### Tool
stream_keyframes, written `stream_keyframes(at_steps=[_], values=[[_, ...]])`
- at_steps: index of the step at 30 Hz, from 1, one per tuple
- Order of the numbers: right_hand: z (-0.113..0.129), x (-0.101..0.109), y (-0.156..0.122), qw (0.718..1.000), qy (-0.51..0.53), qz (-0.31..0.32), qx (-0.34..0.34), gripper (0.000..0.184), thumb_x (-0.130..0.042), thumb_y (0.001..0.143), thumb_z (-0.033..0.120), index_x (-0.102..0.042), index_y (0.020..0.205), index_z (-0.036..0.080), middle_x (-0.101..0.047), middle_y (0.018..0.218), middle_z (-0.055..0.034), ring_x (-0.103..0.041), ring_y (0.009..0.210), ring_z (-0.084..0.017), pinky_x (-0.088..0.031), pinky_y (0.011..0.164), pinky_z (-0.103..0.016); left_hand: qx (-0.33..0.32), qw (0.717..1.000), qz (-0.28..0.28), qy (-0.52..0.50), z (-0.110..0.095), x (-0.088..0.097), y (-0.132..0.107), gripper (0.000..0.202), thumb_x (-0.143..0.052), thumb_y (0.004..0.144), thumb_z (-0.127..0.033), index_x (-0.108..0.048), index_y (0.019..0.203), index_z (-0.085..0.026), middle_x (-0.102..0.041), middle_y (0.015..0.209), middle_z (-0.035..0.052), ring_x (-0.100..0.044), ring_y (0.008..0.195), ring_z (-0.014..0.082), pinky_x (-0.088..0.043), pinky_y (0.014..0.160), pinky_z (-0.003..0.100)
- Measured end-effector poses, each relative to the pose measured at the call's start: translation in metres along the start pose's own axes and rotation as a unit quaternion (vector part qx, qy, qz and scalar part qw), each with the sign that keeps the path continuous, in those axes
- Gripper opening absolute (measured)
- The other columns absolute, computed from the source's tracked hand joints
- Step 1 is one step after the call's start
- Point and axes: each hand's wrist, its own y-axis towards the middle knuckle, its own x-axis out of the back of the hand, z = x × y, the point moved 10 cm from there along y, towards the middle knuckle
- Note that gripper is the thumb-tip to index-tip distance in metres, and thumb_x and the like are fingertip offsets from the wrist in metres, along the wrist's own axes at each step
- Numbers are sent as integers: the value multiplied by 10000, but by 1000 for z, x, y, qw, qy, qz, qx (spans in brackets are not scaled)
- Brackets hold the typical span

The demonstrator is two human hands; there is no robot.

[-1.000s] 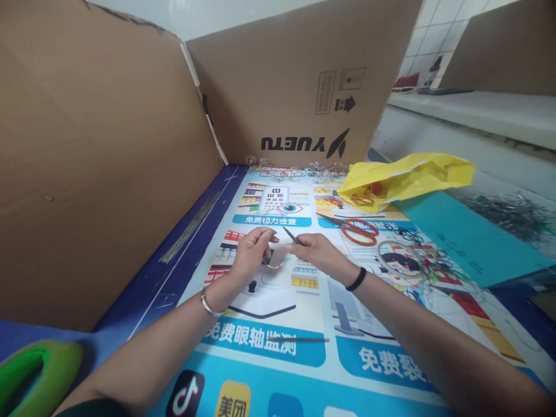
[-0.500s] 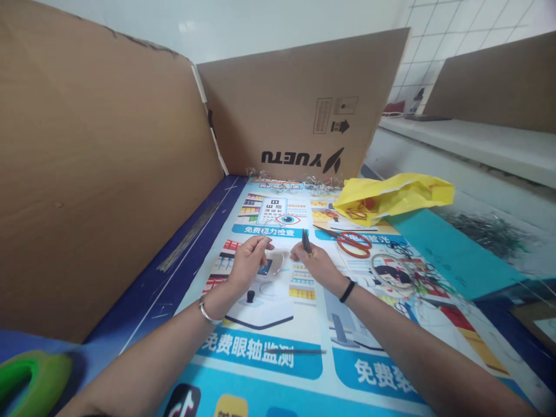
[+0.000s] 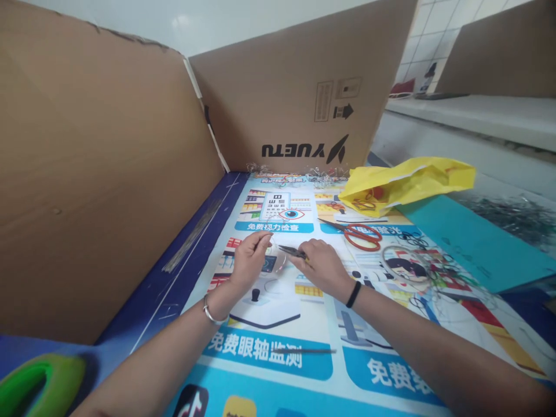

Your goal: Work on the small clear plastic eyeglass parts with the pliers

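Note:
My left hand (image 3: 251, 256) is closed in a pinch on a thin curved wire (image 3: 285, 264). The wire bows out to the right of my fingertips, faint against the printed sheet. My right hand (image 3: 324, 265) is wrapped round a pair of small dark-jawed pliers (image 3: 292, 251). Their jaws point left at the wire, close to my left fingertips; whether they touch it I cannot tell. Behind my right hand lie red-handled scissors (image 3: 364, 237). A thin grey rod or bundle of wires (image 3: 304, 351) rests on the sheet between my forearms.
Cardboard panels (image 3: 299, 92) stand behind and to the left. A yellow bag (image 3: 408, 182), a teal board (image 3: 473, 243) and tangled dark wire (image 3: 516, 223) are at the right. Straight wires (image 3: 193, 237) lie at the left, with a green tape roll (image 3: 65, 376) in front.
The pliers in my right hand have turned from pointing up to pointing left, with their jaws now near the wire. My left hand keeps its pinch. The view has shifted slightly.

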Motion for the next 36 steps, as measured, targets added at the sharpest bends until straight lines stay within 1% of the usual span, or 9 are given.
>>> stream_keyframes(at_steps=[5, 7, 10, 13, 16, 23, 29, 36], values=[[-1, -4, 0, 999, -14, 31, -12, 387, -374, 841, 531, -559, 859, 192, -584, 855, -54, -499, 816, -179, -295, 673, -275, -24, 999, 20, -6, -4, -4, -2, 258, -499, 803, -362, -620, 942, -182, -596, 733, 10, -452, 467, 57, -395, 464, 190], [0, -4, -1, 999, -23, 37, -12, 368, -392, 838, 522, -563, 873, 198, -585, 865, -51, -502, 829, -178, -290, 678, -275, -37, 999, 23, -2, -6, -5, -3, 249, -504, 802, -357, -622, 943, -189, -603, 751, 13, -465, 480, 61, -403, 477, 193], [1, -3, -2, 998, -40, 40, -14, 365, -393, 839, 519, -572, 880, 204, -586, 866, -54, -504, 831, -183, -283, 678, -281, -61, 998, 18, 20, -10, -4, -5, 243, -499, 809, -345, -625, 958, -200, -605, 772, 17, -469, 488, 63, -414, 504, 201], [2, -4, -2, 998, -54, 43, -8, 380, -379, 844, 523, -580, 888, 204, -588, 867, -65, -503, 847, -195, -279, 693, -291, -79, 995, 20, 50, -12, -4, -6, 234, -500, 812, -337, -628, 960, -208, -611, 788, 24, -502, 540, 78, -420, 530, 206], [3, -6, -3, 997, -64, 44, 3, 375, -385, 844, 517, -583, 899, 203, -591, 874, -72, -499, 871, -207, -279, 708, -299, -79, 995, 20, 58, -12, -5, -6, 224, -498, 814, -336, -623, 951, -211, -620, 824, 31, -540, 614, 96, -427, 556, 211], [3, -7, -3, 996, -76, 48, 4, 374, -378, 848, 514, -581, 917, 208, -585, 890, -72, -495, 877, -208, -277, 710, -307, -73, 996, 3, 52, -10, -2, -6, 220, -470, 830, -342, -594, 942, -199, -619, 798, 31, -572, 695, 121, -440, 613, 228], [1, -5, -3, 996, -77, 42, -12, 381, -370, 848, 516, -578, 898, 200, -582, 884, -76, -492, 865, -211, -274, 701, -309, -134, 984, -3, 115, -25, -2, -9, 200, -469, 834, -309, -612, 921, -199, -622, 768, 25, -563, 703, 122, -440, 707, 255], [2, -8, -3, 996, -68, 55, 1, 378, -386, 841, 513, -584, 900, 197, -588, 896, -80, -490, 890, -213, -277, 719, -310, -158, 974, -9, 162, -28, -3, -11, 207, -485, 824, -314, -641, 922, -219, -653, 822, 43, -597, 772, 156, -440, 748, 286]])
